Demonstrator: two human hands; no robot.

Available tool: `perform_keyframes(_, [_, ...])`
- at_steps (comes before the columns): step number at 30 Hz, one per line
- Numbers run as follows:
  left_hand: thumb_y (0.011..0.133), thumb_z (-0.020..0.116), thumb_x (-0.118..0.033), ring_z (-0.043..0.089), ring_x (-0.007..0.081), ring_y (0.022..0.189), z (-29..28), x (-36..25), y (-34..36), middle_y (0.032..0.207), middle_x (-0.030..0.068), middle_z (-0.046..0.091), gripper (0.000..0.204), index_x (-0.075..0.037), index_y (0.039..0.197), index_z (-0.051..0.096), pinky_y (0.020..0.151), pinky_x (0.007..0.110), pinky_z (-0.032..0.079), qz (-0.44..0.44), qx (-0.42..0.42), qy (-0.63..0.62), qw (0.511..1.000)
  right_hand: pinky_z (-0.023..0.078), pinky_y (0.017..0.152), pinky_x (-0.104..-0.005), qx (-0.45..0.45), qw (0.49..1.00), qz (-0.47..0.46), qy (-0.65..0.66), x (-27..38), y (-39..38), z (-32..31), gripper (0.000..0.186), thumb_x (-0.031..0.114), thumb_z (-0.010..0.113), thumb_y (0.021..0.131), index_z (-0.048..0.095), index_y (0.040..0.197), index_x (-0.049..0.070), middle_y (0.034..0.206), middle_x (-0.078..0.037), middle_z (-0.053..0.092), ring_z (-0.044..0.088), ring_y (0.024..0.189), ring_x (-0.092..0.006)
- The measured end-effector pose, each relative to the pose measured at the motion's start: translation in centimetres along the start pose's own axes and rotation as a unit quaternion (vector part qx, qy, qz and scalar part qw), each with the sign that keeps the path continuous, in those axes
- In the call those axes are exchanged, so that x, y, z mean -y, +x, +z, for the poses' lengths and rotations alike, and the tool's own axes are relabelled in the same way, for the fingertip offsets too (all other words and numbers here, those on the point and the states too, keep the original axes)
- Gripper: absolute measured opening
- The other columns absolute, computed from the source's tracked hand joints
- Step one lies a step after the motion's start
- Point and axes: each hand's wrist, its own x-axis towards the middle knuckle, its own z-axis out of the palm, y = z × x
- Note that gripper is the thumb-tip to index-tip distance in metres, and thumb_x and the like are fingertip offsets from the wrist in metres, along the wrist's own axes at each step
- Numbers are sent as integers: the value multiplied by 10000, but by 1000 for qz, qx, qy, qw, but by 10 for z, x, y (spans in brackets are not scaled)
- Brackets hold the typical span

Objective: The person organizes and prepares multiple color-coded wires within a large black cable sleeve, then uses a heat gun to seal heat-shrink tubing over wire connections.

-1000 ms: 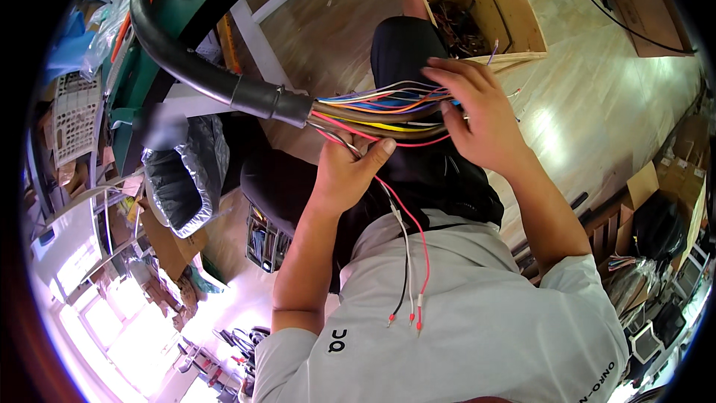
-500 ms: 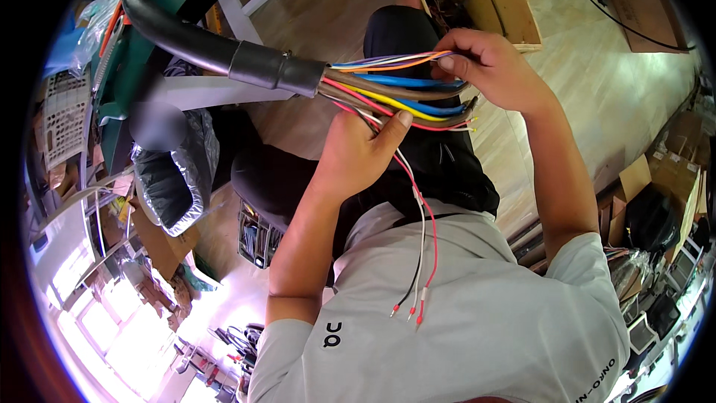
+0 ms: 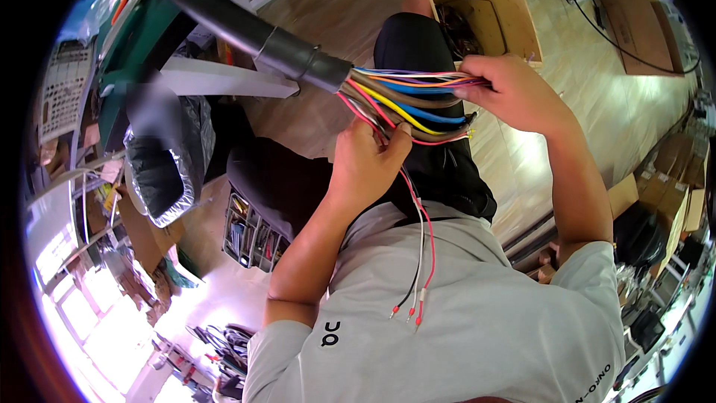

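A thick black cable [image 3: 306, 63] ends in a fan of blue, brown, yellow, red, white, orange and purple wires [image 3: 410, 112] over my dark-trousered knee. My left hand [image 3: 369, 160] is closed on the lower red, white and black wires, just below the cable's end; their loose tails hang onto my grey shirt [image 3: 477, 328] and end in small red-tipped terminals [image 3: 410, 317]. My right hand [image 3: 522, 89] pinches the upper bundle of thin coloured wires near their far end, its thumb underneath. Some wire ends are hidden by my fingers.
A wooden box [image 3: 507, 15] stands beyond my knee. A green bench [image 3: 130, 67] with a white leg [image 3: 224, 76] is at upper left, near a silver-lined bag [image 3: 186, 179]. A metal basket of tools [image 3: 253, 235] lies left of me, cardboard boxes [image 3: 664, 201] to the right.
My right hand has moved up and right, gathering the thin wires into a tighter bundle. The cable end and my left hand have shifted slightly to the right.
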Motion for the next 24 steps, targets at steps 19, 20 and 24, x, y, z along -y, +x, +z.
perform_keyframes(19, [902, 544, -269, 500, 114, 530, 21, -16, -1, 572, 12, 457, 356, 36, 1081, 582, 581, 273, 480, -108, 85, -417, 898, 396, 528, -306, 106, 980, 165, -42, 6, -75, -57, 206, 189, 514, 889, 549, 785, 15, 583, -64, 519, 476, 534, -159])
perform_keyframes(20, [904, 540, -268, 496, 113, 525, 20, -15, 0, 567, 10, 448, 356, 34, 1087, 579, 577, 272, 481, -113, 93, -422, 895, 401, 534, -300, 109, 974, 196, -29, 5, -85, -59, 199, 184, 513, 888, 553, 785, 18, 588, -58, 525, 481, 540, -153])
perform_keyframes(24, [907, 529, -288, 610, 153, 697, 25, -13, 0, 950, 110, 632, 383, 16, 1139, 550, 598, 269, 482, -96, 92, -444, 886, 410, 575, -269, 95, 965, 233, 74, -12, -125, -56, 239, 202, 501, 905, 536, 754, 20, 610, -33, 533, 500, 592, -116])
